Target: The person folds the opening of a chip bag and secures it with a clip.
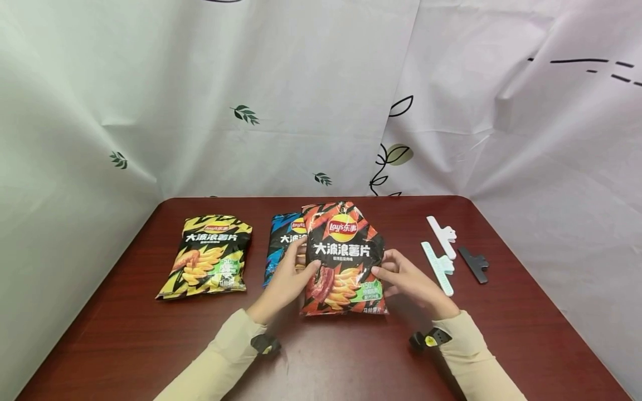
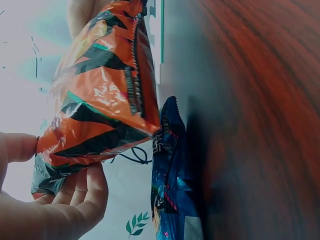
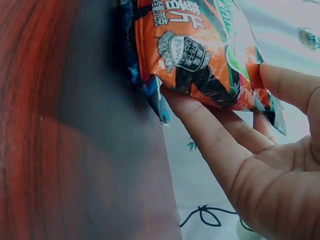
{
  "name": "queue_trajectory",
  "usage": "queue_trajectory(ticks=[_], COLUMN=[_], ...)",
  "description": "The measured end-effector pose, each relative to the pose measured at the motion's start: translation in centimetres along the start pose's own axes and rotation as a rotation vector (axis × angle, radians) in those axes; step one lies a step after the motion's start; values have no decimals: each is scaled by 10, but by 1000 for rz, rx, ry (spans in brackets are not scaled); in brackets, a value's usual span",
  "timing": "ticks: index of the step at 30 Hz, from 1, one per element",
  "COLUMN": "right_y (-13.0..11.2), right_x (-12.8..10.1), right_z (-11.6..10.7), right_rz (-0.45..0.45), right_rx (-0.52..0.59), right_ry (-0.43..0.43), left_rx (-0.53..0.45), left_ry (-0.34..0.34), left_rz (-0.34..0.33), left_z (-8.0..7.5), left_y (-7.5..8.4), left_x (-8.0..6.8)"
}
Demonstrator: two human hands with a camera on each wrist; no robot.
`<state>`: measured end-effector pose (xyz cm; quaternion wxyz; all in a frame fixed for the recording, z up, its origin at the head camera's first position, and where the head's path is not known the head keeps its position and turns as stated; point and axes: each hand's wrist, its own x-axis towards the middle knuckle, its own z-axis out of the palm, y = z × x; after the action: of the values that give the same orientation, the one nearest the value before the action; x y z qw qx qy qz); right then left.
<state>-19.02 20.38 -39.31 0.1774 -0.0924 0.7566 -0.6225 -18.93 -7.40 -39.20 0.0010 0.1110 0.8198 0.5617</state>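
Both hands hold a red-and-black Lay's chip bag (image 1: 346, 262) by its two sides, raised above the table with its printed front facing up. My left hand (image 1: 288, 281) grips the left edge, thumb on the front and fingers underneath. On the opposite edge, my right hand (image 1: 412, 281) pinches the bag the same way, as the right wrist view shows with the thumb above and fingers (image 3: 200, 120) below. Behind and partly under it lies a blue chip bag (image 1: 278, 239), much of it hidden by the red one.
A yellow-and-black chip bag (image 1: 209, 256) lies flat on the left of the dark red table (image 1: 115, 328). To the right are a white bag clip (image 1: 442, 236), a pale green clip (image 1: 438, 268) and a black clip (image 1: 473, 264). A patterned white cloth (image 1: 281, 100) surrounds the table.
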Motion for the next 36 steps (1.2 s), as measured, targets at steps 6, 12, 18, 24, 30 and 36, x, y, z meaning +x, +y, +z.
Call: queue_trajectory(ticks=[6, 12, 18, 24, 30, 36], right_y=[1, -2, 1, 3, 8, 10], right_x=[-1, -3, -2, -2, 0, 0], right_z=[6, 10, 13, 15, 18, 22], right_rz=[-3, -36, -39, -40, -28, -15], right_rx=[-18, 0, 4, -5, 0, -5], right_ry=[0, -23, -38, -48, -60, -66], left_rx=[-29, -38, -28, 5, 17, 22], left_ry=[-6, 2, 1, -8, -23, -29], left_rz=[-20, -17, -37, -75, -91, -89], left_z=[-3, -6, -7, -9, -9, -9], left_y=[-3, -3, -4, -7, -10, -11], left_x=[-3, -5, -6, -7, -8, -10])
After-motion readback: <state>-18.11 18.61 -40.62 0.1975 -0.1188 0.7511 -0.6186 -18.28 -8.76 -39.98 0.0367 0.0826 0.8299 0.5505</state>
